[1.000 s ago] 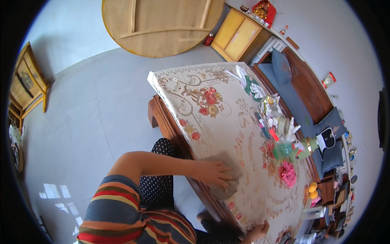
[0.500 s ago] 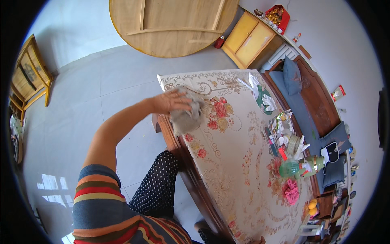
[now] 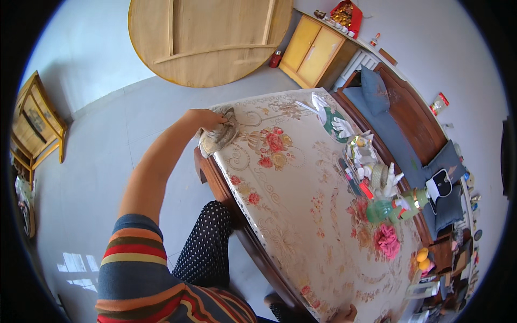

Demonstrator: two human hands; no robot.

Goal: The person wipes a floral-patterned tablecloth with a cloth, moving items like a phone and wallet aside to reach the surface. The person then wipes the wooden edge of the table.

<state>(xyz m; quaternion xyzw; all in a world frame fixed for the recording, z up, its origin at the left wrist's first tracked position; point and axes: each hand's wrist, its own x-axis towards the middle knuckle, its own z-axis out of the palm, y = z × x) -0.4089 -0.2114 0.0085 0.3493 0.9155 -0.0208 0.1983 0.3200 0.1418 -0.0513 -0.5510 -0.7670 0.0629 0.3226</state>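
Since the earlier frame, our left hand (image 3: pixel 207 119) has carried the crumpled grey cloth (image 3: pixel 217 139) to the table's (image 3: pixel 301 215) far left corner. We clutch it, fingers clenched; its long axis follows the left edge. Bare tablecloth lies open nearer us.

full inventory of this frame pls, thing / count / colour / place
table: 1, dark wood under a cream floral cloth, centre
cloth rag: 1, grey-beige, on the table's far left corner, under the left hand
clutter of bottles and small items: count unclear, mixed colours, along the table's right edge
pink flower: 1, pink, table right side
oranges: 2, orange-yellow, near right end
round tabletop: 1, pale wood, leaning on the far wall
cabinet: 1, yellow, far wall
bench: 1, dark wood with blue cushions, right of table
wooden chair: 1, light wood, far left
left hand: 1, pressing on the rag
right hand: 1, at the table's near edge, bottom of frame, mostly hidden
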